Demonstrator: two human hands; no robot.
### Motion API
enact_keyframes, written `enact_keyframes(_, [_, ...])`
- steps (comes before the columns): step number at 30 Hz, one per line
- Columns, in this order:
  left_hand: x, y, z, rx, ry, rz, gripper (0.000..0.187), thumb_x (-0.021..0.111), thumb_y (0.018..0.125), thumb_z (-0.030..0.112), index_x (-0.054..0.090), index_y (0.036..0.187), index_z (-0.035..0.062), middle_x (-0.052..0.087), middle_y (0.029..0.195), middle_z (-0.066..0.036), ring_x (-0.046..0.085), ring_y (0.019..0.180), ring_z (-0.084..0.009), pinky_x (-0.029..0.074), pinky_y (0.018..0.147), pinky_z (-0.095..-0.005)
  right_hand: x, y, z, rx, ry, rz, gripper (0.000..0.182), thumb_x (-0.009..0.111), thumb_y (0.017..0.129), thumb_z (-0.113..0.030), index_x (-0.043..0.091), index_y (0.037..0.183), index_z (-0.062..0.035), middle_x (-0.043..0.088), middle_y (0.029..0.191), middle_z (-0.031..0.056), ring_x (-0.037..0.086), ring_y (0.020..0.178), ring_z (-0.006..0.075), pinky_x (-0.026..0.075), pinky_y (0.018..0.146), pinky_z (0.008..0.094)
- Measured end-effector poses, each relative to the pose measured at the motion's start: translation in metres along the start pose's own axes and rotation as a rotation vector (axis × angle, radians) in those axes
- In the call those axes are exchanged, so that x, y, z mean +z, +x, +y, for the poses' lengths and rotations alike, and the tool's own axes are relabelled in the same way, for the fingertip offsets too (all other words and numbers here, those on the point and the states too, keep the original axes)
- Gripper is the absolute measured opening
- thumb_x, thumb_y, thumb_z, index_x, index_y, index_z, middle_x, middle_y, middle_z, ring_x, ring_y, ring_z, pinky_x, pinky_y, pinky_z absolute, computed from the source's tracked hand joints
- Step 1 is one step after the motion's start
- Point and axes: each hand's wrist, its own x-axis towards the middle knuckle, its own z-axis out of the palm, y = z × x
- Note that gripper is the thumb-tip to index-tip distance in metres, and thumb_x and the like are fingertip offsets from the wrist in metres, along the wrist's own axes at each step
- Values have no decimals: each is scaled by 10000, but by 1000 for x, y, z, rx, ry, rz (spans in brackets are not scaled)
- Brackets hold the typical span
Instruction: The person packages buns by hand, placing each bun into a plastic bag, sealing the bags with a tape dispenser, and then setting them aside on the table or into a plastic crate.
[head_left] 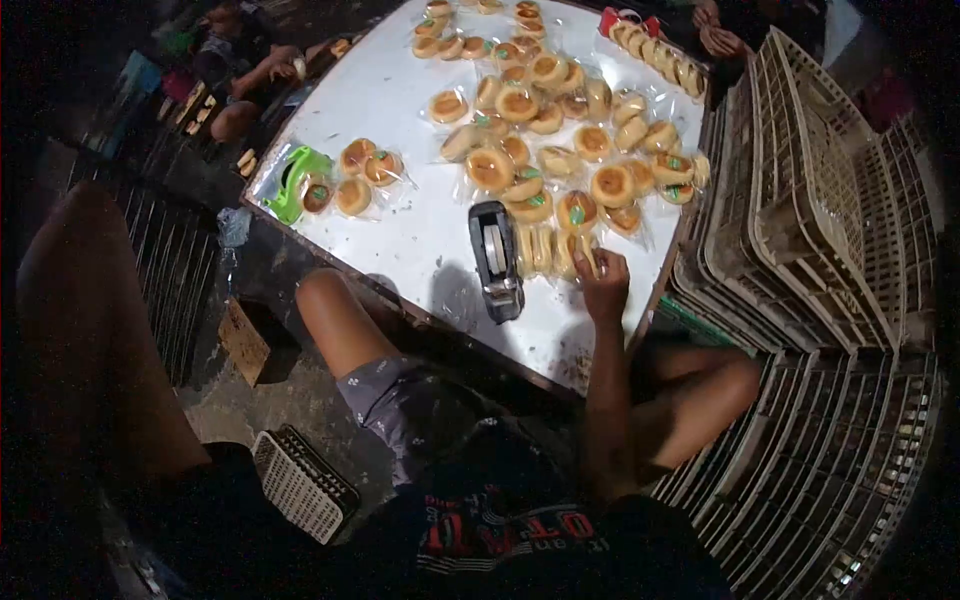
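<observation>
Right hand (606, 287): ours, fingertips at the bun row's (543, 250) near end, pinching or not, we can't really tell
Left hand: out of view
Bun row: tape dispenser's (496, 262) 3 o'clock

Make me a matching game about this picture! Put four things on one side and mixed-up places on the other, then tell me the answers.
Things
1. Black tape dispenser
2. Bright green object
3. Right hand
4. Big stacked crates

Places
A. Beside the white table, at the right of the picture
B. At the right end of the neat row of wrapped buns
C. At the left end of that same row
D. Near the table's left corner, by a few round buns

Right pairs: 1-C, 2-D, 3-B, 4-A
</observation>
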Motion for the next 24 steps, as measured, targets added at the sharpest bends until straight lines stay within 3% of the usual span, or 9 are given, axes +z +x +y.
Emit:
enact_keyframes(4, [-1, -1, -5, 8, -20, 9, 407, 503, 963, 301, 517, 1223, -11, 578, 1251, -135, 562, 1096, -210, 435, 932, -334, 1, 1, 1, 110, 99, 29, 421, 768, 786, -289, 611, 1009, 32, 634, 920, 176, 622, 851, 294, 503, 766, 386])
enact_keyframes(10, [43, -8, 6, 38, -168, -77, 389, 521, 957, 282, 526, 1205, -17, 582, 1244, -137, 571, 1085, -208, 443, 923, -329, -22, 66, -16, 112, 11, 204, 494, 702, 820, -348, 558, 1114, 23, 577, 1074, 209, 524, 1051, 386, 394, 931, 488])
enact_keyframes(14, [104, -33, 8, 16, -408, -209, 377, 533, 953, 269, 531, 1193, -20, 584, 1240, -138, 577, 1078, -206, 448, 917, -326, -6, 122, -12, 24, -259, -32, 662, 713, 770, -484, 528, 1230, -46, 534, 1222, 217, 493, 1148, 409, 378, 968, 524])
enact_keyframes(17, [154, -78, -19, -148, -570, -344, 367, 542, 950, 260, 536, 1184, -23, 586, 1236, -139, 581, 1073, -205, 452, 912, -324, 21, 134, 16, 23, -483, -262, 856, 719, 691, -601, 470, 1334, -93, 500, 1331, 199, 460, 1236, 413, 383, 970, 561])
enact_keyframes(18, [170, -99, -36, -253, -592, -395, 364, 545, 949, 256, 537, 1181, -24, 586, 1235, -139, 583, 1071, -205, 453, 911, -323, 12, 130, 11, 8, -505, -236, 813, 745, 702, -541, 476, 1344, -120, 494, 1334, 202, 489, 1214, 399, 404, 967, 530])
enact_keyframes(20, [199, -157, -86, -540, -560, -513, 358, 551, 947, 250, 540, 1175, -26, 587, 1233, -139, 586, 1067, -204, 456, 908, -322, 16, 140, 45, 129, -420, -341, 804, 762, 732, -495, 456, 1347, -76, 481, 1358, 187, 470, 1254, 351, 404, 990, 476])
enact_keyframes(21, [207, -187, -113, -671, -476, -571, 355, 554, 946, 247, 541, 1172, -26, 588, 1232, -140, 587, 1066, -204, 457, 906, -321, 15, 137, 38, 211, -115, -288, 745, 746, 764, -444, 462, 1336, -61, 496, 1345, 170, 481, 1240, 321, 409, 987, 445])
enact_keyframes(23, [218, -241, -160, -828, -128, -665, 614, 586, 921, 450, 493, 1313, -14, 604, 1217, -119, 577, 1101, -214, 454, 930, -350, -3, 117, 10, 375, 499, -173, 626, 715, 828, -343, 475, 1316, -32, 526, 1319, 138, 502, 1211, 260, 418, 981, 384])
enact_keyframes(24, [221, -253, -160, -951, -31, -735, 655, 628, 898, 459, 484, 1326, -16, 605, 1201, -115, 571, 1097, -201, 451, 929, -335, -32, 98, -38, 390, 760, -231, 517, 618, 918, -252, 457, 1343, -6, 564, 1264, 106, 525, 1148, 210, 415, 977, 317])
